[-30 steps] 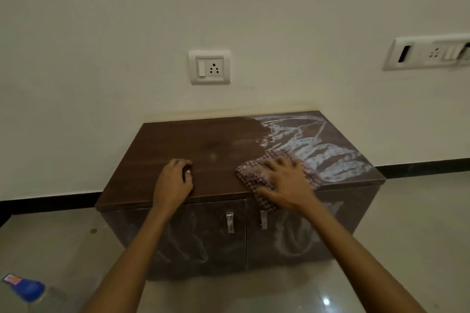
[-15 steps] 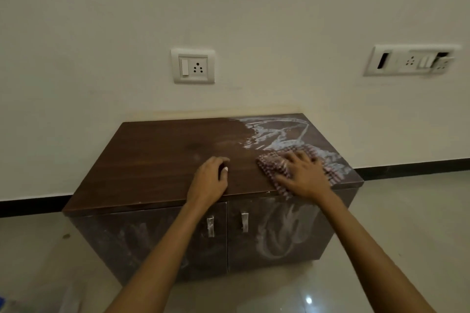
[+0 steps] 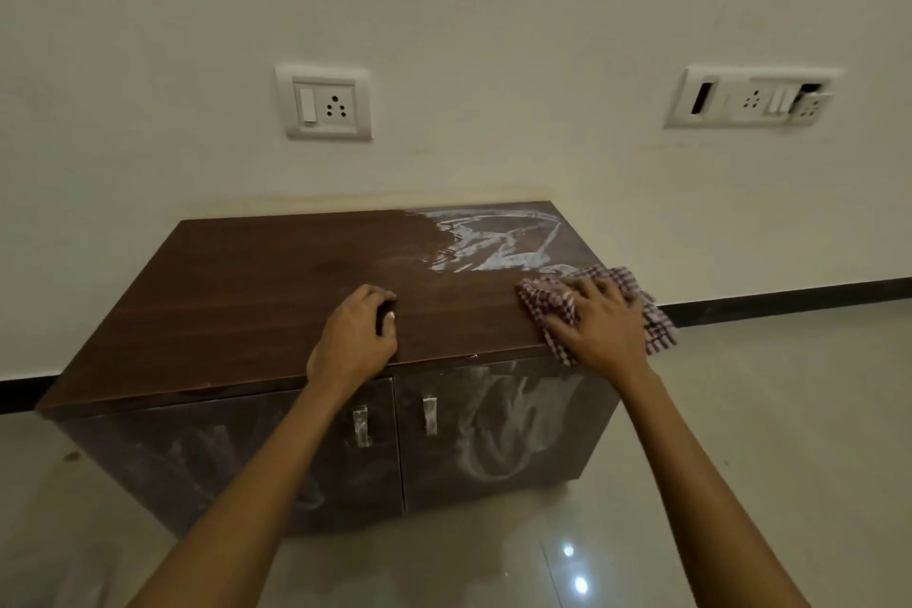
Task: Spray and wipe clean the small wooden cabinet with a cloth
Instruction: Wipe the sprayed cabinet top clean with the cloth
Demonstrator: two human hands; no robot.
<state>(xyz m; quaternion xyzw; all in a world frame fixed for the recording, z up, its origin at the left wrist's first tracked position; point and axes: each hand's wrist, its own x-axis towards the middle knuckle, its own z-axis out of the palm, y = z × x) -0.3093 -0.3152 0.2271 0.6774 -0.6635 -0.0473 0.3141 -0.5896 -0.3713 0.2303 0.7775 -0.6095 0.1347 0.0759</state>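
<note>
Two hands are on the cabinet top. The right hand [image 3: 604, 326] lies flat with its fingers spread and straight. It presses the checked cloth [image 3: 545, 304] onto the front right corner of the small wooden cabinet [image 3: 247, 301], and part of the cloth hangs over the right edge. The left hand [image 3: 355, 341] rests near the middle of the front edge, its fingers curled into a loose fist with nothing in it.

White spray streaks [image 3: 488, 242] cover the back right corner of the top, just behind the cloth. The left part looks dark and bare. Both doors below carry white smears [image 3: 503, 430], heavier on the right one.

To wipe well, press evenly with a flat palm and push the cloth through the streaks in overlapping passes up to the back edge. Turn it to a dry face once it smears rather than lifts. The doors and handles [image 3: 430, 415] likely need wiping too.

No brand, label or writing is readable, not even on the wall socket [image 3: 323, 103] or the switch panel [image 3: 752, 96].
</note>
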